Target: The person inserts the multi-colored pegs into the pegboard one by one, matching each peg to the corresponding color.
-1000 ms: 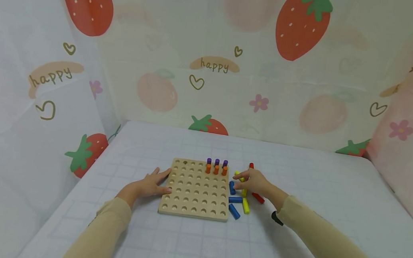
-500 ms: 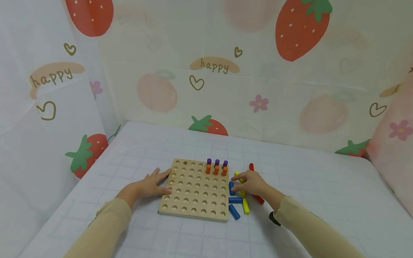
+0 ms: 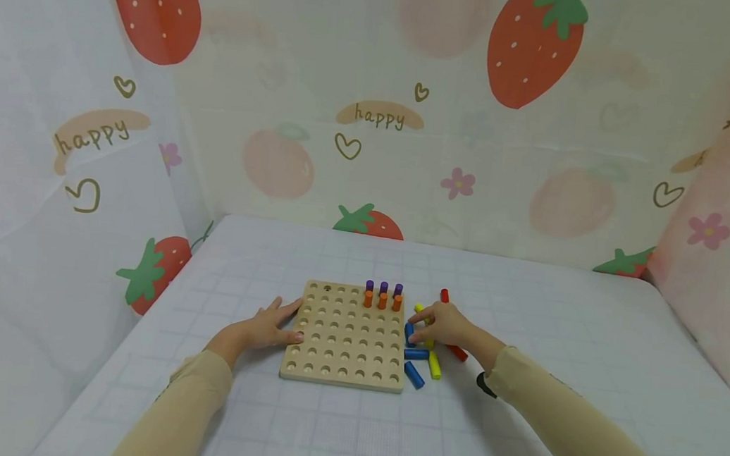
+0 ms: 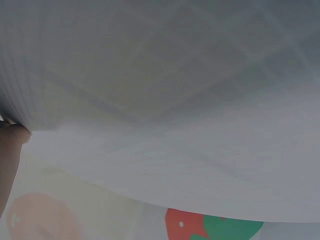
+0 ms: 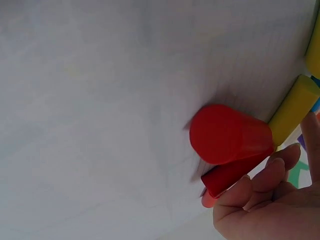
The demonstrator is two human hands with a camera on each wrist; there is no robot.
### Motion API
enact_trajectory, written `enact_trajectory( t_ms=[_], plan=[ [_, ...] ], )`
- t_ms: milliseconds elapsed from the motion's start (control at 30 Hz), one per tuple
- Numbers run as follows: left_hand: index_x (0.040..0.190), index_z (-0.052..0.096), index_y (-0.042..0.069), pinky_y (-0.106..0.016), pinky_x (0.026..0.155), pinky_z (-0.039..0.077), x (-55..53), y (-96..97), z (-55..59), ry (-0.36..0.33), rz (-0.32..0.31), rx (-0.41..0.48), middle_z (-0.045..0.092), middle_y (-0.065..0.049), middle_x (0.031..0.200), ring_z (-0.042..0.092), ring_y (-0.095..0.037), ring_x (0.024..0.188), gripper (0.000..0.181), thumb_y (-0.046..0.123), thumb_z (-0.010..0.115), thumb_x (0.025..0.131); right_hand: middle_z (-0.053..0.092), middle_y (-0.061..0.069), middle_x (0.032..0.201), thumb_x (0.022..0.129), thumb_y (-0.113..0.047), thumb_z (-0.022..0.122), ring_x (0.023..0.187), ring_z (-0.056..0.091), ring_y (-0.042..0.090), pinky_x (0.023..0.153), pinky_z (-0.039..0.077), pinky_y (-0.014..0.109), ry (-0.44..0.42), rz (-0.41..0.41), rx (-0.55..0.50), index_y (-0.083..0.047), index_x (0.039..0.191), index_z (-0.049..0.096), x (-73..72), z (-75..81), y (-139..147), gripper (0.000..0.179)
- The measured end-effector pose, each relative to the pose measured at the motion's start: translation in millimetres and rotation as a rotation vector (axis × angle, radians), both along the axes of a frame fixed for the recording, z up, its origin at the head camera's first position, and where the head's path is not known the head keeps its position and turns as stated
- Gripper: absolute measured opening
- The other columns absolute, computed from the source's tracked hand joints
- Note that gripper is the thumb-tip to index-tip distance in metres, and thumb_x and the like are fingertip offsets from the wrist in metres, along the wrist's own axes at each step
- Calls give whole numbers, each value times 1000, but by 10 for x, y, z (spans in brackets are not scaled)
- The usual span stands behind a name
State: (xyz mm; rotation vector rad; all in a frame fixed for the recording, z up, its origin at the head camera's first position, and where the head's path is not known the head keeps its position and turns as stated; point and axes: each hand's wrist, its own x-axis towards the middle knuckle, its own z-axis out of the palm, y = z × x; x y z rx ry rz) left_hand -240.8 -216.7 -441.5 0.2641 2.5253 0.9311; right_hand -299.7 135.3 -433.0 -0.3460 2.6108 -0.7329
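My left hand [image 3: 262, 328] rests at the left edge of a wooden peg board [image 3: 341, 381], fingers spread and thumb on its top. In the board's far right corner stand several purple pegs [image 3: 383, 286] and orange pegs [image 3: 382, 301]. Beside the board's right edge, my right hand [image 3: 450, 326] pinches a blue peg [image 3: 410, 334] between thumb and index finger; the peg lies low by the table. The right wrist view shows that hand's other fingers [image 5: 237, 192] curled near red pegs [image 5: 220, 134] and a yellow peg [image 5: 295, 107]. The left wrist view shows little of the left hand.
Two more blue pegs [image 3: 415, 374] and a yellow peg [image 3: 434, 365] lie just right of the board. Other yellow pegs and red pegs [image 3: 456, 352] lie partly under the right hand. A patterned curtain [image 3: 376, 165] closes off the white table [image 3: 300, 428] behind.
My right hand has shifted slightly left and its thumb and index finger have come down onto the blue peg. My left hand and the board have stayed in place.
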Motion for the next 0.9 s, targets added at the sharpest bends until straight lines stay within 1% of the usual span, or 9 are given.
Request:
enact_trajectory(
  t_ms=[67, 133, 267, 367, 433, 500, 633, 767, 900],
  plan=[
    [156, 14, 6, -75, 103, 1, 1, -1, 0, 0, 1, 0, -4, -36, 154, -7, -63, 134, 88, 42, 64, 93, 62, 8, 105, 82, -28, 80, 89, 49, 21, 72, 43, 30, 4, 10, 5, -13, 119, 72, -3, 0, -10, 41],
    [155, 14, 6, -75, 103, 1, 3, -3, -3, -1, 3, 1, -4, -36, 154, -7, -63, 134, 88, 41, 64, 93, 60, 7, 102, 81, -27, 81, 89, 49, 21, 73, 44, 31, 11, 20, 4, -12, 118, 72, -3, -3, -13, 41],
    [155, 14, 5, -75, 104, 1, 6, -7, -10, 1, 2, 1, -3, -36, 154, -7, -62, 135, 88, 41, 65, 93, 60, 7, 104, 80, -25, 82, 95, 51, 23, 85, 47, 39, 50, 48, -23, -10, 113, 72, 4, -18, -2, 38],
    [155, 14, 6, -75, 104, 1, 7, -8, -8, 4, 1, 1, -3, -36, 154, -7, -62, 135, 88, 41, 64, 93, 61, 8, 109, 78, -20, 83, 103, 52, 26, 98, 44, 47, 83, 58, -64, -8, 106, 69, 18, -24, 3, 34],
    [155, 14, 6, -75, 104, 1, 7, -9, -5, 2, 3, 4, -4, -36, 154, -8, -62, 135, 88, 41, 64, 93, 62, 8, 111, 78, -17, 84, 106, 52, 28, 102, 40, 51, 92, 59, -94, -6, 103, 66, 29, -26, 1, 32],
    [156, 14, 6, -75, 103, 1, 8, -9, 1, 2, 6, 10, -4, -36, 154, -8, -62, 135, 88, 42, 64, 92, 62, 8, 111, 77, -16, 84, 107, 51, 28, 103, 38, 52, 88, 38, -114, -7, 101, 65, 40, -22, -5, 32],
    [156, 14, 6, -76, 103, 0, 11, -8, -1, -3, 5, 15, -4, -36, 154, -8, -63, 135, 88, 42, 64, 92, 62, 6, 105, 78, -13, 83, 100, 52, 26, 99, 43, 46, 63, -18, -141, -7, 99, 65, 50, -19, -21, 29],
    [156, 14, 7, -75, 103, 1, 11, -2, -4, -7, 7, -3, -3, -35, 155, -7, -62, 135, 88, 43, 64, 92, 62, 4, 96, 80, -11, 81, 90, 53, 22, 85, 48, 37, 53, -40, -180, -6, 97, 65, 52, -15, -22, 25],
    [156, 14, 8, -76, 103, 2, -4, 0, 3, -2, 3, -11, -4, -35, 155, -7, -63, 135, 88, 44, 63, 92, 63, 5, 93, 81, -8, 79, 84, 54, 20, 74, 49, 30, 50, -70, -244, -4, 95, 65, 57, 5, -5, 20]
  ],
)
